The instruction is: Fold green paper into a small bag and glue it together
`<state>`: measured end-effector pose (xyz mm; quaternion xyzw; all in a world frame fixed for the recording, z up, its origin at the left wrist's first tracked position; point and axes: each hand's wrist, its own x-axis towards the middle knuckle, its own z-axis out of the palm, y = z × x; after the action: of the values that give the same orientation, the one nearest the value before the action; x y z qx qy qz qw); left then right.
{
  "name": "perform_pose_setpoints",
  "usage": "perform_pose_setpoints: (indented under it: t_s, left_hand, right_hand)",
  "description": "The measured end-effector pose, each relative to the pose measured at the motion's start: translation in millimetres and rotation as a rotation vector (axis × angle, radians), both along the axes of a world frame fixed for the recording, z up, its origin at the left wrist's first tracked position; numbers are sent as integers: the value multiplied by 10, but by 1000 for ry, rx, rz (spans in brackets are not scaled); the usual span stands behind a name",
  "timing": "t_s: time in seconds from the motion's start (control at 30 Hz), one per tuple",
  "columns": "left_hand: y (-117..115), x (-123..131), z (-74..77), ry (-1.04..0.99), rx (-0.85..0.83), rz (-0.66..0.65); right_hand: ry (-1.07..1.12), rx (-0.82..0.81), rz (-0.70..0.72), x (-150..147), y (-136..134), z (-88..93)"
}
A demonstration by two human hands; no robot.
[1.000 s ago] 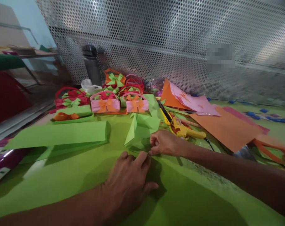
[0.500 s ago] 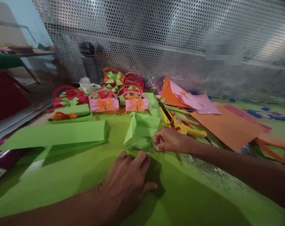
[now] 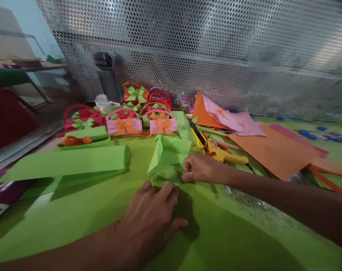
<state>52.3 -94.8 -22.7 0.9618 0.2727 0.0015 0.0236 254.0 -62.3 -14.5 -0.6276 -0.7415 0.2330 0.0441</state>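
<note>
A folded green paper piece (image 3: 168, 156) lies in the middle of a green sheet covering the table (image 3: 75, 210). My left hand (image 3: 151, 220) rests flat, fingers stretched out, its fingertips pressing the paper's near edge. My right hand (image 3: 200, 168) is curled, pinching the paper's right near corner against the table.
Several small paper baskets with bows (image 3: 125, 124) stand behind, beside a long folded green sheet (image 3: 66, 162). A yellow cutter (image 3: 197, 137) and yellow glue gun (image 3: 224, 155) lie right of the paper. Orange paper (image 3: 272, 152) and pink paper (image 3: 233, 120) lie at right. A dark bottle (image 3: 107, 77) stands before a perforated metal screen (image 3: 188, 45).
My right hand slid slightly right along the paper's near edge, then came back a little. My left hand stayed pressed on the paper.
</note>
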Motion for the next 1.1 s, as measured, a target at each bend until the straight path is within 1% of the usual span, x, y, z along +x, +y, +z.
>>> perform_pose_setpoints:
  t_s: [0.17,0.23,0.33,0.4,0.5,0.57,0.67,0.73,0.8,0.87,0.97,1.03,1.1]
  left_hand:
    - [-18,-4,-42,-53,32,31]
    - [-18,28,-42,-43,22,53]
    - [-18,88,8,7,-2,78]
    - [-18,113,49,31,-9,72]
    - [-4,122,73,34,19,70]
    - [15,118,59,34,42,59]
    - [47,106,13,26,76,18]
    - [69,97,-20,4,114,-12]
    - [93,92,-45,-8,152,-45]
    - [120,91,-58,5,175,-71]
    - [155,84,-56,30,222,-94]
    - [177,69,-42,47,259,-86]
    - [209,41,-9,65,293,-57]
  right_hand:
    - [13,15,21,26,4,-11]
    - [14,22,23,32,11,-24]
    - [12,24,31,40,24,-47]
    - [7,30,44,40,19,-57]
    - [-17,58,66,22,-21,-38]
    - [-52,92,61,6,-44,20]
    - [-125,205,-9,2,5,176]
    - [-167,297,-72,20,115,286]
    - [-190,353,-115,45,266,351]
    - [-200,328,-118,64,417,353]
    - [-179,260,-106,72,556,278]
    - [-156,231,-107,73,565,229]
    - [-130,216,-116,72,508,210]
